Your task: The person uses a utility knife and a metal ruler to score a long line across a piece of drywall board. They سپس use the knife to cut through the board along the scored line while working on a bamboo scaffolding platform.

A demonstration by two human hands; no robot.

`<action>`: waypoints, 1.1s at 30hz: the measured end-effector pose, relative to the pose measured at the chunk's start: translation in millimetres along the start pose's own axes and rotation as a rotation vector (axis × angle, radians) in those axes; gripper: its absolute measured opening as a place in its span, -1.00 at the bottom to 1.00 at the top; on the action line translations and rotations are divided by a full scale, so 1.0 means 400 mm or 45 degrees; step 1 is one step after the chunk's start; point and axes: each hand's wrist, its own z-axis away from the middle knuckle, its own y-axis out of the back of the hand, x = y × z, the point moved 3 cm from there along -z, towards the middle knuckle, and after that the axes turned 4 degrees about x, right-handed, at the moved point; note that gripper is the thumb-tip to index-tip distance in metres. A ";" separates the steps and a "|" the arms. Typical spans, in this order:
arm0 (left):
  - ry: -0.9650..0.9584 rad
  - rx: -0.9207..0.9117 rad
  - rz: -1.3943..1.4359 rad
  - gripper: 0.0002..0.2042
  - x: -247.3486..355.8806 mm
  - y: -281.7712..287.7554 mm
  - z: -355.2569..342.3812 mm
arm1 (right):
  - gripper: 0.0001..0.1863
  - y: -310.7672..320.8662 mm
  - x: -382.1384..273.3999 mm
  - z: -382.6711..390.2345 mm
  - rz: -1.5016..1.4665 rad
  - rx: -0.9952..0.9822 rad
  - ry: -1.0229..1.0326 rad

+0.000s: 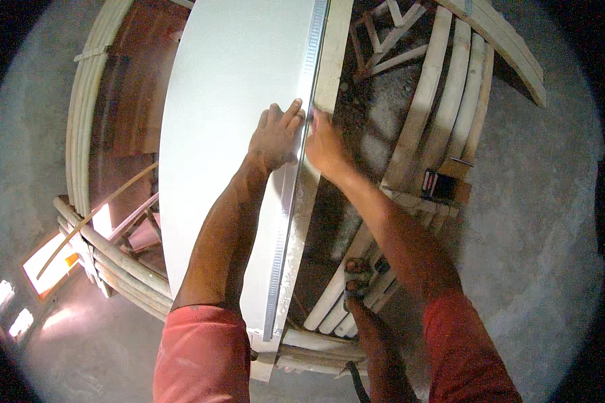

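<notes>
A large white sheet (228,74) lies in front of me, with a long metal straightedge (277,282) along its right side. My left hand (275,138) lies on the sheet and the straightedge, palm down, fingers stretched out and apart. Just right of it, my right hand (326,148) is closed with its fingertips against the edge of the straightedge. Whatever those fingers pinch is too small and hidden to make out. A pale wooden board (336,47) shows beneath the straightedge's right side and runs along it.
Wooden beams (417,101) form an open frame at the right, with dark gaps between them. More beams (87,121) stand at the left, where a thin slat (101,208) leans. A small dark box (429,183) rests on the right frame. My sandalled foot (357,275) is below.
</notes>
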 end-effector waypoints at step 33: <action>0.021 -0.059 0.188 0.08 -0.004 0.002 -0.005 | -0.60 0.082 -0.064 -0.838 0.566 0.333 0.390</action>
